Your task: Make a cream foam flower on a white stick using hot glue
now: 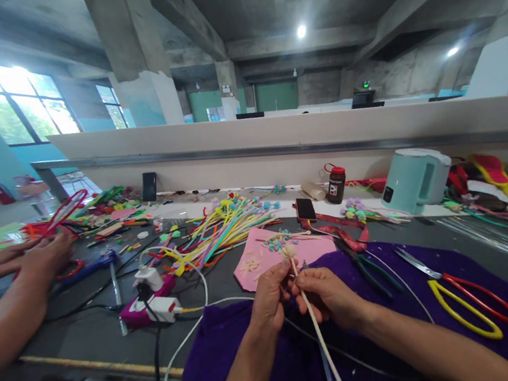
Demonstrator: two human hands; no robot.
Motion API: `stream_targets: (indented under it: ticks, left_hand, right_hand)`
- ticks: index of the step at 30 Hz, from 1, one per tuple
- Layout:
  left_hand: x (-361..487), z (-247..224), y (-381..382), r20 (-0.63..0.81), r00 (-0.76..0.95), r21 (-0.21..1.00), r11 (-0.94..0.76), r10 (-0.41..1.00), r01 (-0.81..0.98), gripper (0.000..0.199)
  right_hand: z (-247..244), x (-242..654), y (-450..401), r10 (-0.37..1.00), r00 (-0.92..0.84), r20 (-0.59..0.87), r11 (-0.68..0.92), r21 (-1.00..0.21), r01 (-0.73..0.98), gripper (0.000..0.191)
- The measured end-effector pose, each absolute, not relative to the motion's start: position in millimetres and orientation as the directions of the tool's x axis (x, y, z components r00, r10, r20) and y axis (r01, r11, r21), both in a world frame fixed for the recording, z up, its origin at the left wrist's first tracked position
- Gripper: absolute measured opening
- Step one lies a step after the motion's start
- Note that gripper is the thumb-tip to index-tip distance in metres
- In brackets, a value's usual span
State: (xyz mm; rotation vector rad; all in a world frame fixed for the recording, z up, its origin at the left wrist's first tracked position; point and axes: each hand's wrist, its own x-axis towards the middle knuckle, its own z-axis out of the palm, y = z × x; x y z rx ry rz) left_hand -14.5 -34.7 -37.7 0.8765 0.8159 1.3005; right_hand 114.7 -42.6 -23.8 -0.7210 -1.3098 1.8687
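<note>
A cream-coloured stem (pixel 321 339) with a small pale flower head (pixel 289 250) at its top slants down toward the bottom edge. My left hand (pixel 272 292) pinches it just under the flower head. On the right side of the same stem, my right hand (pixel 327 290) closes its fingers around it, close to my left hand. Behind both hands lies a pink sheet (pixel 309 246) bearing small teal and cream pieces. Purple cloth (pixel 237 338) spreads beneath my forearms. Scissors (pixel 441 281) with red and yellow handles and dark green pliers (pixel 374 274) rest on it to the right.
Coloured pipe cleaners (pixel 221 226) lie behind. A power strip (pixel 150 309) with cables sits at left, near another person's hands (pixel 50 254) holding red stems. A phone (pixel 305 209), a brown bottle (pixel 336 185) and a mint kettle (pixel 408 181) stand or lie farther back.
</note>
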Motion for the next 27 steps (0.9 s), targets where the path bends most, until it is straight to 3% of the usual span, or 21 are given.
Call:
stream_targets:
  ticks: [19, 27]
  left_hand:
    - [-10.7, -37.7, -37.7, -0.065, 0.038, 0.856, 0.075, 0.997, -0.511, 0.03]
    - [-19.3, -26.8, -39.2, -0.058, 0.066, 0.88, 0.083, 0.996, -0.468, 0.027]
  right_hand:
    - [-27.3, 113.1, -42.1, 0.829, -0.558, -0.028, -0.12, -0.984, -0.129, 0.033]
    - [-18.7, 132.4, -22.7, 0.832, -0.554, -0.019, 0.026, -0.997, 0.073, 0.044]
